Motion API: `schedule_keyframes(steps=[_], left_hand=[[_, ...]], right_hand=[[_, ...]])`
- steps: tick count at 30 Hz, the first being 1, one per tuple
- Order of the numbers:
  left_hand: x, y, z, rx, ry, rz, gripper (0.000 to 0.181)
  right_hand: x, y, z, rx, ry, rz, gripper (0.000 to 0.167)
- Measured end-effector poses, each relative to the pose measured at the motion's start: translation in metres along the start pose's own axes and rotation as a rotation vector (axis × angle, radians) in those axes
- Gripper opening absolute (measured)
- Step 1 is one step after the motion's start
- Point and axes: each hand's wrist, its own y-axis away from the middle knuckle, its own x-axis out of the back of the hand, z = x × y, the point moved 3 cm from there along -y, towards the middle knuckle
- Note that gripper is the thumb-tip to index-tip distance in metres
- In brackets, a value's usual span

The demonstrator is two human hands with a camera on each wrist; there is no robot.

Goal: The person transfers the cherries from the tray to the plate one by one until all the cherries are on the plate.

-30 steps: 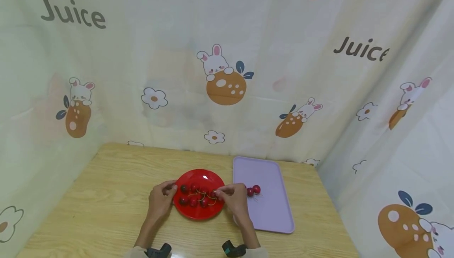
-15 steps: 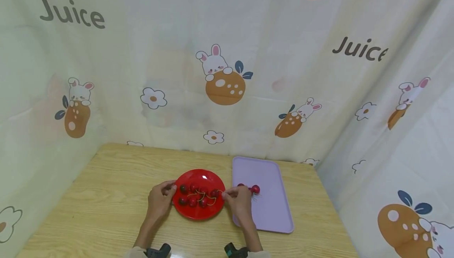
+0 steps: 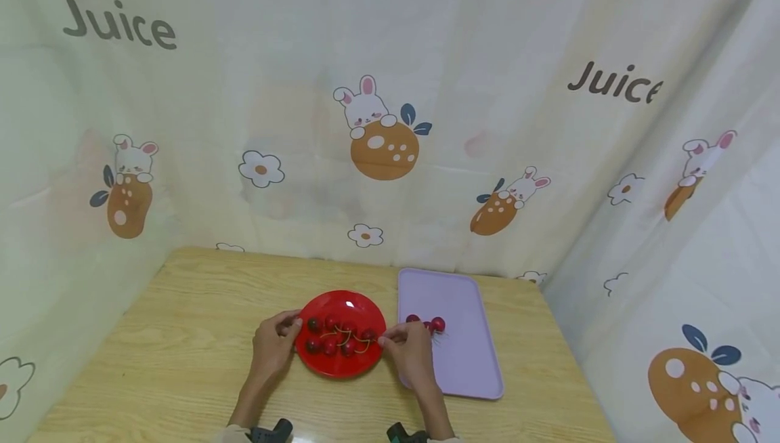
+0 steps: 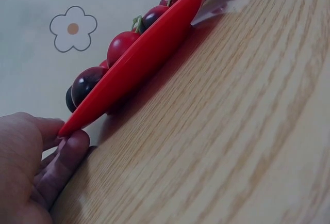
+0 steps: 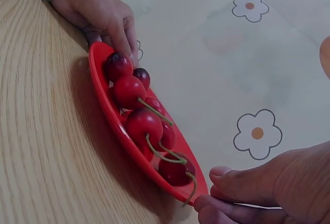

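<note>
Cherries point(image 5: 144, 125), round and glossy, lie on a smooth plate point(image 3: 341, 367).

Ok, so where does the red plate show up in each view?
Head: the red plate sits low, near the middle of the picture.
Left wrist: the red plate is edge-on, slanting from left of centre up to the top edge.
Right wrist: the red plate slants from upper left to lower centre.
Shared landmark: the left hand, at the plate's rim in all three.

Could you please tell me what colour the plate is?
The plate is plain glossy red, seen best in the head view.
</note>
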Motion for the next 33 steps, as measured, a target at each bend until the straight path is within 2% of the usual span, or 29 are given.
schedule_keyframes(steps=[10,19,25,33], left_hand=[[0.001,0.001,0.002,-0.008,0.018,-0.015,0.026],[0.001,0.0,0.001,0.005,0.016,-0.013,0.027],[0.001,0.0,0.001,0.005,0.011,-0.012,0.027],[0.001,0.0,0.001,-0.001,0.001,-0.011,0.027]], right_hand=[[0.02,0.0,0.014,-0.003,-0.042,0.053,0.004],[0.056,-0.003,0.037,-0.103,-0.114,0.219,0.007],[0.081,-0.005,0.052,-0.18,-0.11,0.35,0.011],[0.101,-0.005,0.068,-0.283,-0.078,0.398,0.019]])
